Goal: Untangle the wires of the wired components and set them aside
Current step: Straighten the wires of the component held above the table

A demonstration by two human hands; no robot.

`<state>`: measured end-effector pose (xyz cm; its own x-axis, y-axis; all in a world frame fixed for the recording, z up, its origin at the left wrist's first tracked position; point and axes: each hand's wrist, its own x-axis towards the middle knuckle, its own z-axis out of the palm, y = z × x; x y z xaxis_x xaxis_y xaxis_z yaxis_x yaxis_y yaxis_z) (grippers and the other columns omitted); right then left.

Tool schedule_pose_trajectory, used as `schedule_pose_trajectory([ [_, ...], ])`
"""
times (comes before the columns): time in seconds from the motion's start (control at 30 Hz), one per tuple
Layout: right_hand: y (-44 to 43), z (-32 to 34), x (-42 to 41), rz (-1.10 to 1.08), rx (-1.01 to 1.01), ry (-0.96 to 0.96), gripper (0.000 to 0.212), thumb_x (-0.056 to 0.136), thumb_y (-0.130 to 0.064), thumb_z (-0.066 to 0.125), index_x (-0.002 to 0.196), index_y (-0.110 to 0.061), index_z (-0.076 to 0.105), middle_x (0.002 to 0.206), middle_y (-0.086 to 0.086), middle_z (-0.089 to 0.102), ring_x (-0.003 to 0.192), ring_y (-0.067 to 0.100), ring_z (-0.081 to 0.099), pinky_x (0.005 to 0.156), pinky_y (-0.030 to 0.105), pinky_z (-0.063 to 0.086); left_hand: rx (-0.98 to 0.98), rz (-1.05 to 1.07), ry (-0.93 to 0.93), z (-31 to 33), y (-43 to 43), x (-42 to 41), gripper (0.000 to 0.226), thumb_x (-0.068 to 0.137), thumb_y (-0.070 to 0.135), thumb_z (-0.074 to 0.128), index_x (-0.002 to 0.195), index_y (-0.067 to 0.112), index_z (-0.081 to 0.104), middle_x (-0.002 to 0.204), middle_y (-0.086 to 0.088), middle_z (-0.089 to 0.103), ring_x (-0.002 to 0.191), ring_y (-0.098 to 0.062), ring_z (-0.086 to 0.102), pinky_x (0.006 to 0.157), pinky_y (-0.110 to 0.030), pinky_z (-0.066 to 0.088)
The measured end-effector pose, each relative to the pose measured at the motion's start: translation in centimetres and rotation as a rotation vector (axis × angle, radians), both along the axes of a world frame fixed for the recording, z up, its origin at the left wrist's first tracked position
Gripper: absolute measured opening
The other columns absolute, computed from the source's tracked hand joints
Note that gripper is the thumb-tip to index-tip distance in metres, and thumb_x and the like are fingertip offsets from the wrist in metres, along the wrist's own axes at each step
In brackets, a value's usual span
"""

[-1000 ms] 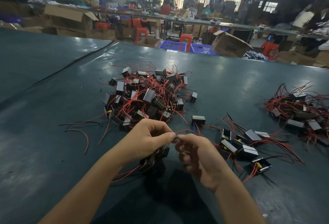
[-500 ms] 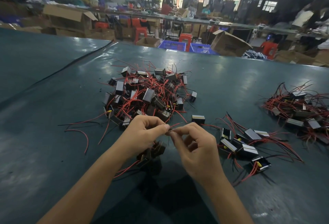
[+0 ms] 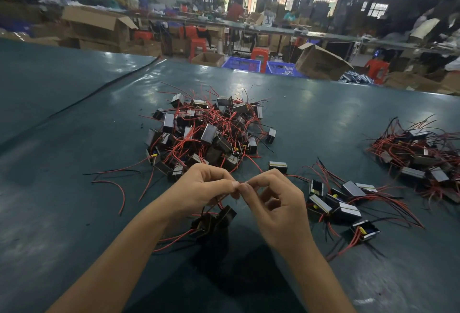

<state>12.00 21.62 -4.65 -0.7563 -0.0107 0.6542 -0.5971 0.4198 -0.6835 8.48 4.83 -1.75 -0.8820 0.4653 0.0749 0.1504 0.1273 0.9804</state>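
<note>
Just on the near side of the tangled pile (image 3: 209, 133) of black wired components on the green table (image 3: 74, 138), a person's left hand (image 3: 201, 188) and right hand (image 3: 276, 203) meet fingertip to fingertip. Each pinches the same thin red wire (image 3: 241, 184) between thumb and forefinger. Two dark components (image 3: 214, 220) hang from red leads below the left hand; whether they touch the table cannot be told. Right of the pile lies a smaller loose group (image 3: 343, 200) of components, and farther right of the pile a second heap (image 3: 423, 153). Stray red wires (image 3: 117, 183) trail left of the pile.
</note>
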Motion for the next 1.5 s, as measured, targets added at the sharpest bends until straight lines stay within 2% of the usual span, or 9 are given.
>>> schedule_pose_trajectory([
  [0.17,-0.2,0.3,0.2,0.031,-0.145,-0.348,0.023,0.09,-0.024,0.068,0.066,-0.022,0.069,0.053,-0.011,0.056,0.046,0.007,0.043,0.046,0.023,0.033,-0.06,0.014,0.162,-0.8,0.1,-0.1,0.016,0.079,0.024,0.063,0.068,0.018,0.073,0.058,-0.003,0.059,0.055,-0.011,0.05,0.055,-0.021,0.04],
  [0.27,-0.1,0.8,0.2,0.019,-0.32,-0.715,0.038,0.092,-0.025,0.064,0.054,-0.02,0.065,0.043,-0.007,0.047,0.035,0.007,0.037,0.04,0.021,0.028,-0.194,0.093,0.503,-1.6,0.5,0.1,0.011,0.082,0.022,0.066,0.075,0.015,0.072,0.063,0.004,0.062,0.055,-0.006,0.052,0.054,-0.015,0.04],
  [0.43,0.4,1.4,0.3,0.06,-0.586,-1.148,0.025,0.096,-0.026,0.055,0.073,-0.017,0.057,0.053,-0.006,0.048,0.035,0.005,0.032,0.033,0.013,0.02,-0.373,0.088,0.905,-2.3,0.8,-0.1,0.011,0.088,0.019,0.066,0.084,0.01,0.071,0.073,0.007,0.051,0.07,-0.004,0.042,0.066,-0.012,0.034],
  [0.53,0.2,1.3,0.2,0.097,-0.655,-1.063,0.03,0.095,-0.029,0.06,0.066,-0.019,0.06,0.052,-0.007,0.051,0.037,0.006,0.037,0.033,0.013,0.021,-0.301,0.143,0.846,-2.2,0.9,-0.1,0.008,0.086,0.016,0.066,0.084,0.01,0.071,0.073,0.008,0.053,0.07,-0.002,0.046,0.067,-0.013,0.038],
  [0.77,0.4,0.4,0.2,-0.015,-0.138,-0.32,0.008,0.089,-0.02,0.069,0.081,-0.022,0.07,0.067,-0.008,0.064,0.052,0.013,0.053,0.048,0.028,0.044,-0.067,0.173,0.368,-1.4,0.5,-0.3,0.013,0.09,0.014,0.065,0.08,0.02,0.071,0.06,0.0,0.063,0.053,-0.009,0.054,0.051,-0.021,0.044],
  [1.03,0.4,-0.2,-0.2,-0.136,0.043,0.034,0.006,0.087,-0.015,0.072,0.088,-0.02,0.067,0.082,-0.007,0.062,0.068,0.006,0.057,0.06,0.01,0.042,-0.028,0.137,0.33,-1.2,0.4,-0.2,0.012,0.091,0.014,0.064,0.081,0.014,0.071,0.056,0.009,0.058,0.05,-0.006,0.049,0.05,-0.019,0.04],
  [1.17,0.1,-0.2,0.0,-0.169,0.01,-0.096,0.016,0.087,-0.016,0.068,0.072,-0.019,0.064,0.063,-0.013,0.057,0.052,0.005,0.049,0.052,0.011,0.036,-0.09,0.156,0.46,-1.4,0.5,-0.1,0.008,0.089,0.01,0.068,0.082,0.013,0.072,0.064,0.005,0.061,0.057,-0.011,0.056,0.055,-0.023,0.047],
  [1.37,-0.2,1.6,0.3,0.051,-0.791,-1.063,0.028,0.089,-0.013,0.055,0.061,-0.015,0.054,0.053,-0.002,0.049,0.03,0.005,0.026,0.032,0.011,0.017,-0.386,0.146,0.928,-1.8,0.7,-0.1,0.012,0.087,0.016,0.065,0.086,0.007,0.072,0.076,0.01,0.049,0.073,-0.006,0.045,0.07,-0.013,0.035],
  [1.5,0.2,1.6,0.2,0.167,-0.872,-0.973,0.021,0.088,-0.016,0.061,0.067,-0.015,0.061,0.06,-0.003,0.056,0.035,0.006,0.036,0.031,0.013,0.022,-0.256,0.186,0.772,-1.7,0.6,-0.1,0.007,0.088,0.011,0.068,0.084,0.007,0.072,0.071,0.003,0.056,0.067,-0.008,0.049,0.065,-0.018,0.04],
])
